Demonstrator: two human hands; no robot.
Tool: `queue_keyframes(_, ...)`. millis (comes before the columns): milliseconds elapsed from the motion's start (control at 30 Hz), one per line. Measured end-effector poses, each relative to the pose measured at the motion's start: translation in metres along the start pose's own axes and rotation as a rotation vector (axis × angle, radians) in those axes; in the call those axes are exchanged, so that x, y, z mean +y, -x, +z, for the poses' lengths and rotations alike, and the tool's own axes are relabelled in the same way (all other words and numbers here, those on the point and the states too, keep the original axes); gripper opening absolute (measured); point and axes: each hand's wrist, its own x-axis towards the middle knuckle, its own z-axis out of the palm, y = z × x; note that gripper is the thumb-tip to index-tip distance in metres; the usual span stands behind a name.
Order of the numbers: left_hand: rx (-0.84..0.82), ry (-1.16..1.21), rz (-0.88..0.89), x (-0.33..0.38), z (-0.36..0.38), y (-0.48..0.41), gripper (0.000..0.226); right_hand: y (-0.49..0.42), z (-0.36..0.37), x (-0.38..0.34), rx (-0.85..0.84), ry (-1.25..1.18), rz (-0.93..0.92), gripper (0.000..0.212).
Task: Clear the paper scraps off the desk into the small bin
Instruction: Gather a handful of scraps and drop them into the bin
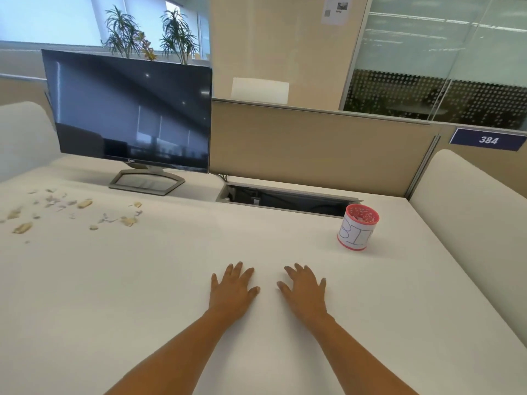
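Both hands lie flat on the desk, palms down, fingers spread and holding nothing: the left hand and the right hand rest side by side near the front edge. The paper scraps lie scattered at the far left of the desk, in front of the monitor stand. The small bin, a pink-rimmed cup with a handwritten label, stands upright at the far right, well apart from the scraps.

No scrap appears to have been gathered yet; the step in hand is the first reach. The scraps are small and light, so sweeping them into one pile with a flat hand, then carrying them cupped, should lose fewer than pinching each piece. Bringing the bin closer to the pile would shorten the carry.

The surface is smooth and white. An open cable tray sits behind, below a beige partition; plants and glass walls stand beyond.
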Motion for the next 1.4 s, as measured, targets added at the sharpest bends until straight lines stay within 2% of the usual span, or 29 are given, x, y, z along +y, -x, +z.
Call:
queue_keyframes(67, 0.007, -0.006, -0.006, -0.021, -0.004, 0.004, 0.053, 0.000, 0.013, -0.022, -0.070, 0.104, 0.069, 0.057)
queue_keyframes(200, 0.003, 0.002, -0.040, -0.074, -0.022, 0.006, 0.052, -0.005, 0.037, -0.072, -0.132, 0.119, 0.074, 0.062)
queue_keyframes(433, 0.142, 0.025, -0.052, -0.195, -0.057, -0.006, 0.042, -0.028, 0.078, -0.185, -0.128, -0.059, -0.091, 0.057)
queue_keyframes(533, 0.217, 0.089, -0.068, -0.246, -0.071, -0.017, 0.040, -0.039, 0.093, -0.227, -0.120, -0.137, -0.104, 0.058)
queue_keyframes(700, 0.273, 0.093, -0.091, -0.320, -0.100, -0.039, 0.051, -0.067, 0.109, -0.279, -0.158, -0.171, -0.147, 0.057)
queue_keyframes(933, 0.170, 0.029, -0.019, -0.371, -0.133, -0.076, 0.064, -0.111, 0.123, -0.334, -0.240, -0.136, -0.198, 0.060)
queue_keyframes(1200, -0.065, 0.025, 0.142, -0.385, -0.142, -0.111, 0.058, -0.162, 0.133, -0.369, -0.222, -0.105, -0.154, 0.062)
queue_keyframes(1400, -0.079, -0.034, 0.201, -0.403, -0.138, -0.112, 0.054, -0.188, 0.136, -0.382, -0.286, -0.026, -0.215, 0.061)
